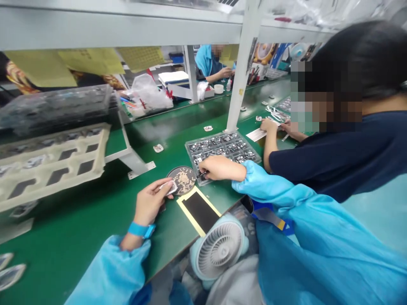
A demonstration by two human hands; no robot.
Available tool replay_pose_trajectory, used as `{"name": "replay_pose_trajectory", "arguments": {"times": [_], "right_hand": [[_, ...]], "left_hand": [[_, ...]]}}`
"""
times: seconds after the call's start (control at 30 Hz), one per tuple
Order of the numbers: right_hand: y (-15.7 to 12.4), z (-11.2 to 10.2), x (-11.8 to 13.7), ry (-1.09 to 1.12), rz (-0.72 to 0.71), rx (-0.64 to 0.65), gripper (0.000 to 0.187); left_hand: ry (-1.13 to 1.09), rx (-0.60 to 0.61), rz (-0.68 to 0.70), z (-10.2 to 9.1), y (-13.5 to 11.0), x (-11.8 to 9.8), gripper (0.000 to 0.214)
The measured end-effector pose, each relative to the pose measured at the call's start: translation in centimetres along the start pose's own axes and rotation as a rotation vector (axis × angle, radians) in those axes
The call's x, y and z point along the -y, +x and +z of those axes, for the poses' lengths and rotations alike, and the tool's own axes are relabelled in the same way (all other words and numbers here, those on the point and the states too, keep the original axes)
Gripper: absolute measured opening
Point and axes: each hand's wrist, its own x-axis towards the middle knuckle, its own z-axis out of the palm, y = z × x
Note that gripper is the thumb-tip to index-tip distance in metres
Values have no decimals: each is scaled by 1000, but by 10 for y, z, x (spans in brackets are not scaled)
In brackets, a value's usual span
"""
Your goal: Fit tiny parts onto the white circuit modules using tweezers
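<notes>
Left hand (151,201) pinches a white part (173,187), right hand (219,168) grips a dark tool (201,174)

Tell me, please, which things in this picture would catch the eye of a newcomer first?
The wearer's bright blue sleeves stand out, stretched over the green workbench. A pale blue fan sits at bottom centre, by the workbench's edge. Between the left hand, pinching a small white part, and the clear tray of silvery parts lies a round dish of tiny tan pieces.
</notes>
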Motion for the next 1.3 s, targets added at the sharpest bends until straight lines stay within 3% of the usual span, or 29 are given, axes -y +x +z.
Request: {"name": "replay_pose_trajectory", "arguments": {"times": [0.1, 0.2, 0.27, 0.37, 0.5, 0.73, 0.97, 1.3], "right_hand": [[14, -17, 10, 62, -54, -99, 22], [39, -24, 21, 389, -219, -292, 17], [54, -19, 29, 664, -256, -330, 17], [65, -2, 35, 962, -143, -257, 22], [58, 14, 34, 1152, -6, -68, 24], [45, 20, 47, 1293, 149, -2, 30], [42, 30, 52, 1351, 117, 3, 31], [41, 33, 54, 1467, 117, -2, 26]], "left_hand": [[23, -31, -11, 2, -4, -3, 64], [23, -127, -5, 3, -5, -4, 59], [2, -173, -9, 3, -4, -4, 55], [-90, -131, -24, 2, -2, -2, 55], [-352, -47, -19, 3, -1, -3, 51], [-446, -13, 109, 6, -10, -6, 37], [-392, -37, 212, 6, -11, -5, 38], [-341, -113, 216, 12, -12, -4, 40]]}}
